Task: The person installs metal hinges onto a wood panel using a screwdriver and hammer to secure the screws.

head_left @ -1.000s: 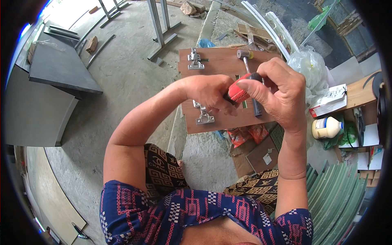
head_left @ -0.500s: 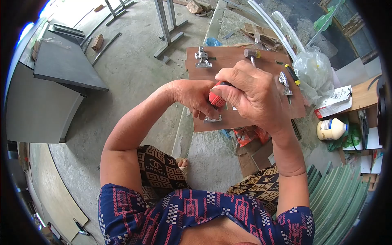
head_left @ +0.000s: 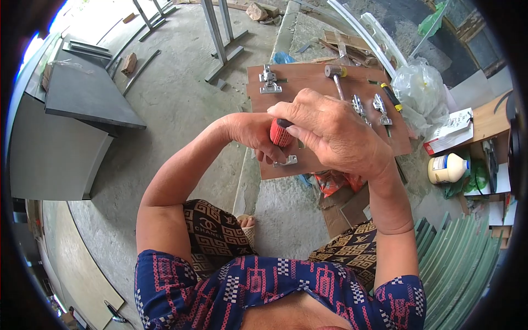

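Note:
A red screwdriver [head_left: 281,132] with a black end stands over the near-left part of a brown board [head_left: 308,82]. My right hand [head_left: 333,129] grips the black end between thumb and fingers. Around the handle's lower part my left hand [head_left: 257,135] is closed, its fingertips low beside a metal hinge [head_left: 285,161] at the board's near edge. The screwdriver's tip is hidden. Another cabinet hinge [head_left: 269,80] sits at the far-left corner. Two more hinges, one close to my right hand and one farther right [head_left: 380,110], lie on the board's right side.
On the board lie a hammer [head_left: 336,74] and a yellow-black tool [head_left: 391,97]. To the right are a plastic bag [head_left: 421,93], a box [head_left: 451,131] and a white bottle [head_left: 447,168]. Green strips [head_left: 456,269] are stacked at lower right. A grey panel [head_left: 91,91] stands left.
My right hand has shifted left and turned over the screwdriver's end, and the handle stands more upright. A hinge beside that hand has come into view. My left hand has moved slightly left.

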